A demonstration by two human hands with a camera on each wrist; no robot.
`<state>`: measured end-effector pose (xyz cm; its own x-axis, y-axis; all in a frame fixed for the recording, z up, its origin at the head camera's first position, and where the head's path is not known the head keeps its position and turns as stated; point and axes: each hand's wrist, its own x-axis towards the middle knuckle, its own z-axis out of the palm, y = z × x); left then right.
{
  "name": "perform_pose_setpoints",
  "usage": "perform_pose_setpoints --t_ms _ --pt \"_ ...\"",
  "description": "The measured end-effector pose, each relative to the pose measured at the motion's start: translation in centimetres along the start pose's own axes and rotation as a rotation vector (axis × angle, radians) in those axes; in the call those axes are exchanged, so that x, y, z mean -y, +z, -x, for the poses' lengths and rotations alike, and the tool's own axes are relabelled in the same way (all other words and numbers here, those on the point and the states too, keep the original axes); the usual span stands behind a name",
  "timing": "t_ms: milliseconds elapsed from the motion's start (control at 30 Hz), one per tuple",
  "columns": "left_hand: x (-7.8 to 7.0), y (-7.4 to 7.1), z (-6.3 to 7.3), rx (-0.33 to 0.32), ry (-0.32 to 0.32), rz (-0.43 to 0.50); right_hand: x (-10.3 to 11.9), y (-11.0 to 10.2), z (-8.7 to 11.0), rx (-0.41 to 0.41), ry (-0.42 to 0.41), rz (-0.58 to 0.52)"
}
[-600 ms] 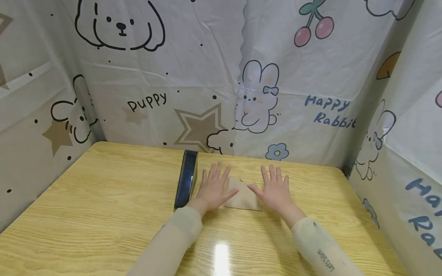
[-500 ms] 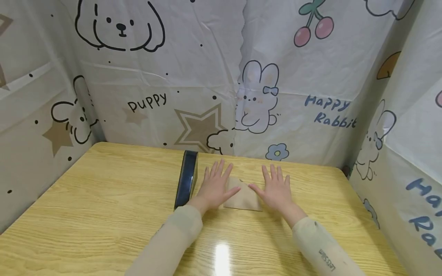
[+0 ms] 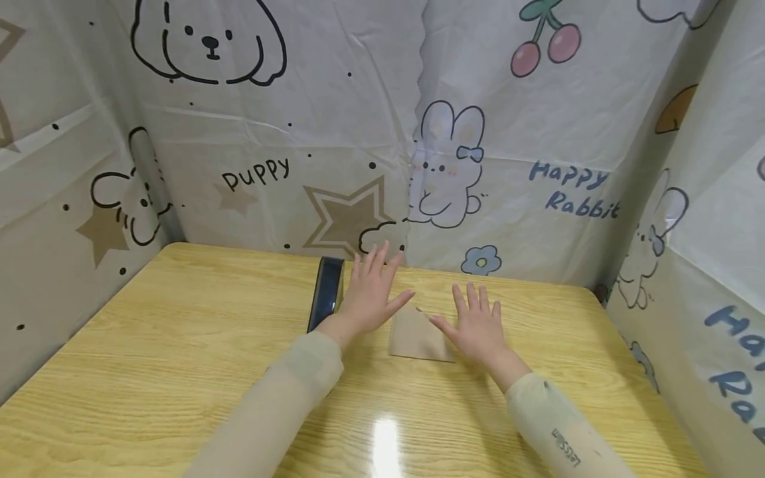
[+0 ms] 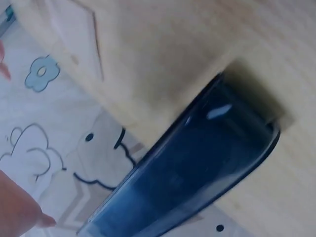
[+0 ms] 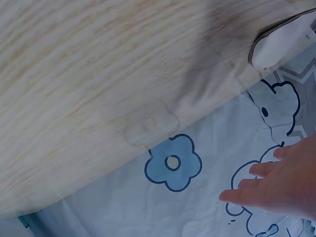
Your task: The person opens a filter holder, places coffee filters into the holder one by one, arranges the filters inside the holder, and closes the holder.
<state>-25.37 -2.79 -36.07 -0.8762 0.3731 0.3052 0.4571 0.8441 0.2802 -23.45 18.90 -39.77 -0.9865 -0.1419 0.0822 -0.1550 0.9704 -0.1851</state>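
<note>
A flat tan piece of cardboard or stiff paper [image 3: 418,340] lies on the table between the hands. My left hand [image 3: 366,295] hovers at its left with fingers spread, holding nothing. To the right of it is my right hand [image 3: 480,328], also spread, its thumb tip overlapping the tan piece's edge in the head view. Just left of my left hand a narrow, glossy dark-blue object [image 3: 326,289] stands upright, partly covered by that wrist. Seen from the left wrist, this dark object [image 4: 182,158] has a broad, smooth edge face with rounded corners. Its kind is unclear.
A wood-grain table [image 3: 179,372] reaches back to a white printed curtain [image 3: 269,126], which hangs behind and along both sides. Light reflects off the table's front middle. In the right wrist view the curtain [image 5: 123,207] comes down along the table's far edge.
My left hand has moved forward and up, away from the tan piece, and its arm has shifted left. The right hand stays almost where it was. The view has tilted slightly.
</note>
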Motion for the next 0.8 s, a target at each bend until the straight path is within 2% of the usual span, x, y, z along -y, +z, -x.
perform_pose_setpoints --t_ms 167,300,367,500,600,700,800 --pt "1.5 -1.7 -0.5 -0.075 -0.053 -0.029 0.0 0.0 0.1 0.008 0.004 0.003" --pt "3.6 -2.5 -0.2 -0.106 -0.109 -0.055 -0.1 0.3 0.1 0.026 0.014 0.015" --pt "4.7 -2.7 0.2 -0.094 -0.136 -0.08 -0.1 0.5 0.2 0.034 0.018 0.016" --pt "6.7 -2.2 1.1 -0.005 -0.16 -0.108 -0.1 0.6 0.3 0.043 0.027 0.016" --pt "7.2 -1.9 1.5 0.035 -0.144 -0.117 0.0 0.6 0.3 0.039 0.029 0.015" --pt "7.0 -1.8 1.4 0.015 -0.123 -0.136 0.2 0.5 0.3 0.032 0.022 0.003" --pt "6.6 -1.7 1.2 0.009 -0.131 -0.157 0.7 0.3 0.3 0.027 0.005 -0.008"
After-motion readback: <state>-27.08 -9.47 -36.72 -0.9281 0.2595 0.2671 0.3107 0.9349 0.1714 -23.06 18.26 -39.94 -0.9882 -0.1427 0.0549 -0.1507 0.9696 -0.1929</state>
